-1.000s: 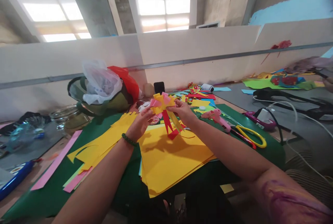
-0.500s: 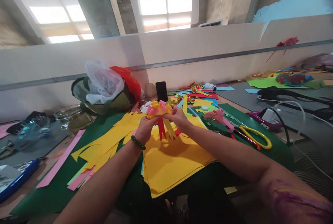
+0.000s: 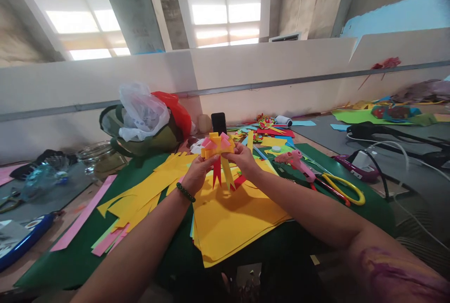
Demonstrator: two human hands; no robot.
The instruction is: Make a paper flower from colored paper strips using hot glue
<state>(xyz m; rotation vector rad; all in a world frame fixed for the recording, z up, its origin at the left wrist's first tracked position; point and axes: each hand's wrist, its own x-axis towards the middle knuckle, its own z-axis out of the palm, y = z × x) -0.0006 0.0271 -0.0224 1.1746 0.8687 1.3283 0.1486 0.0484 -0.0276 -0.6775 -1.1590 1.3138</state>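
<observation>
A paper bow (image 3: 218, 145) with yellow and pink loops is held up between both hands. From it hang a red tail and a yellow tail, each with a notched end. My left hand (image 3: 197, 171) pinches its left edge, a dark beaded bracelet (image 3: 185, 193) around the wrist. On the other side, my right hand (image 3: 243, 160) grips it between thumb and fingers. Below the bow lies a stack of yellow paper sheets (image 3: 235, 223). Yellow paper strips (image 3: 140, 197) spread out left of the stack.
To the right lie a pink glue gun (image 3: 295, 162) and yellow-handled scissors (image 3: 342, 188). A phone (image 3: 219, 123) stands upright behind the bow. Further left are a green bag (image 3: 151, 141), a glass jar (image 3: 93, 155) and a pink paper strip (image 3: 84, 214). A white cable (image 3: 393, 146) runs across the right side.
Both hands lowered the bow slightly and turned it so its tails hang straighter, uncovering more of the phone. It then stayed nearly in place. The view shifted a little.
</observation>
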